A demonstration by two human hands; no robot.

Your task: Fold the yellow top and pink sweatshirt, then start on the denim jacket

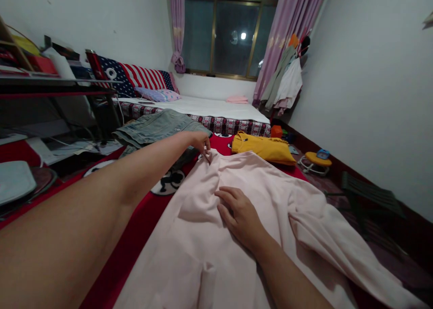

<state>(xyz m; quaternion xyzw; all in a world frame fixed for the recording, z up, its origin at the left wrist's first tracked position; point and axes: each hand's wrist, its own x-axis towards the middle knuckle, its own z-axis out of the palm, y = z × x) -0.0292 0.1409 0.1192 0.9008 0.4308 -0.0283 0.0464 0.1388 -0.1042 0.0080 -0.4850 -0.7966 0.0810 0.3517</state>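
Pink top (182, 246) is pinched at 11 o'clock by L hand (200, 140); R hand (239, 215) laid loose atop; prob. being straightened, smoothing needed next.

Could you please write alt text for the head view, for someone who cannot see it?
A person's left hand pinches the far edge of a pale pink garment spread over a red cloth, while the right hand rests on it. Beyond lie a denim garment and a yellow garment, then a bed below a window.
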